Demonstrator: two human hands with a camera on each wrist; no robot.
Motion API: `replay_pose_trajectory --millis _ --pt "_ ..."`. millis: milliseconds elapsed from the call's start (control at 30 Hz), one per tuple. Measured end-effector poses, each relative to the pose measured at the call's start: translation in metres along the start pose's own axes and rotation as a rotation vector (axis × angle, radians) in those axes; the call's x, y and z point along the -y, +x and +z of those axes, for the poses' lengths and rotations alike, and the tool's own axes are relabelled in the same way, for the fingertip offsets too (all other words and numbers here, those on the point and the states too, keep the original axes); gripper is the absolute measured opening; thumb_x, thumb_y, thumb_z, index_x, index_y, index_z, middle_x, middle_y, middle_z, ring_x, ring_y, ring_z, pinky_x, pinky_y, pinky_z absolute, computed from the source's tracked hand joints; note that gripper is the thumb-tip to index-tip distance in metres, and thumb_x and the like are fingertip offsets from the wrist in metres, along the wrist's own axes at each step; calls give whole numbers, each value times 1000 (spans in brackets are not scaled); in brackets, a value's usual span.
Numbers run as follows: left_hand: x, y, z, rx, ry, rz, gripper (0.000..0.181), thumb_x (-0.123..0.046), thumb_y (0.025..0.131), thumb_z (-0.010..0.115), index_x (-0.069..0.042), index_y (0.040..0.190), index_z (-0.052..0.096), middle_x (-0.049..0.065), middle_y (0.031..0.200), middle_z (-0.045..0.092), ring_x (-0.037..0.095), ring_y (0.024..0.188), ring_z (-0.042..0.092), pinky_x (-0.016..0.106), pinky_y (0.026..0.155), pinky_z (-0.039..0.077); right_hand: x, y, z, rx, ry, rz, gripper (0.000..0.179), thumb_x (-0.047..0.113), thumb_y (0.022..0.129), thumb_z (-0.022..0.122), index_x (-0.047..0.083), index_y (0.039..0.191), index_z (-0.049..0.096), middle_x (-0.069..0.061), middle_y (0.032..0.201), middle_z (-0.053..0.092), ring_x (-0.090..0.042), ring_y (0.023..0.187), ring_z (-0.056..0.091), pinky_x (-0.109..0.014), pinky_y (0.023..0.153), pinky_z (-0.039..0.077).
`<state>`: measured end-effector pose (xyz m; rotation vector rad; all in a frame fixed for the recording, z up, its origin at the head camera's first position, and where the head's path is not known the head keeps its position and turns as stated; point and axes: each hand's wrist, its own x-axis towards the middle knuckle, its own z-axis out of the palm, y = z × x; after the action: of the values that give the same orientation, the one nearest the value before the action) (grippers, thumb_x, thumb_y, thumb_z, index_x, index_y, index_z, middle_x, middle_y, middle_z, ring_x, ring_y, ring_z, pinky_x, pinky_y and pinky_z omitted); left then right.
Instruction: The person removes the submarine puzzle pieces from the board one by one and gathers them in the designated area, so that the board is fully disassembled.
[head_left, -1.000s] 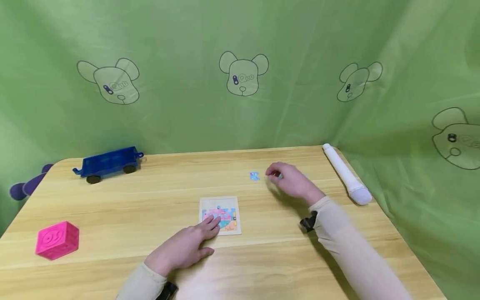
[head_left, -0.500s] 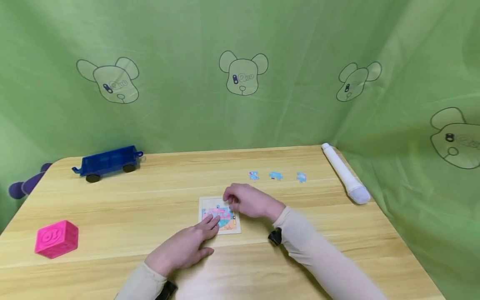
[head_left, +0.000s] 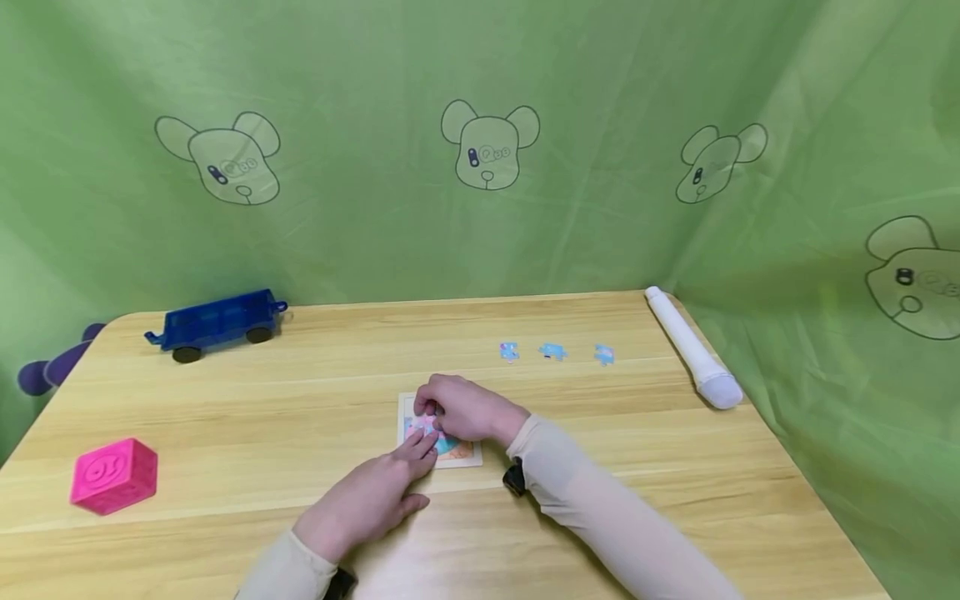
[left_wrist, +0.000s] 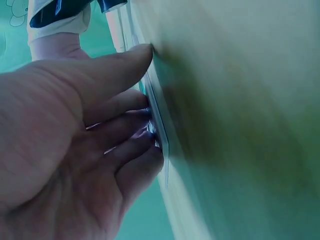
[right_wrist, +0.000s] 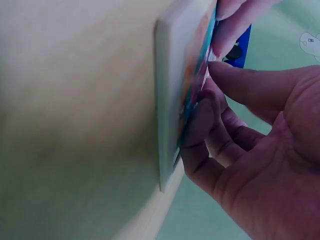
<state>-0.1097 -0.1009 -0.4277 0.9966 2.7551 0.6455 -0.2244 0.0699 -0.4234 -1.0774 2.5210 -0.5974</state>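
Note:
A small square jigsaw puzzle (head_left: 402, 417) in a pale frame lies flat on the table, its picture pink, blue and orange. My left hand (head_left: 369, 502) rests its extended fingertips on the left part of the picture, thumb on the table beside the frame. Over the upper part of the puzzle my right hand (head_left: 471, 408) curls its thumb and fingers together, pinching a small puzzle piece that the fingers mostly hide. In the right wrist view the fingertips (right_wrist: 202, 117) are right at the picture's surface. Loose blue puzzle pieces (head_left: 552, 352) lie behind the right hand.
A blue toy wagon (head_left: 221, 323) stands at the back left of the wooden table (head_left: 247, 433). The pink block (head_left: 115, 477) is at the left, and a white toy microphone (head_left: 690, 346) lies by the right edge. A green curtain (head_left: 360, 233) hangs behind.
My right hand has come from the loose pieces at the back right, leftward and toward me, onto the puzzle. Three loose pieces show uncovered behind it. The left hand stays almost still.

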Motion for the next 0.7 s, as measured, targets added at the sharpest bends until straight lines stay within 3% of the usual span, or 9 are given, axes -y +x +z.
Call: replay_pose_trajectory --millis 233,467,700 --pt "-5 -10 3 -40 96 -7 54 -16 88 74 9 132 56 21 144 47 37 135 41 45 97 48 3 -2 -1 10 -10 10 25 -8 85 62 11 101 68 0 92 55 -14 83 51 -24 75 46" --pt "-5 -12 2 -13 34 -19 54 -15 90 72 10 133 54 23 147 43 37 137 37 48 101 44 7 -2 1 18 -25 59 21 -5 89 61 12 100 66 3 95 53 -12 87 51 -23 80 46" --pt "-3 -12 0 7 -15 -12 54 -14 90 72 11 134 53 23 149 39 38 138 34 48 104 40 11 -1 2 -2 16 90 7 6 95 62 13 94 60 2 89 52 -12 81 51 -23 71 46"
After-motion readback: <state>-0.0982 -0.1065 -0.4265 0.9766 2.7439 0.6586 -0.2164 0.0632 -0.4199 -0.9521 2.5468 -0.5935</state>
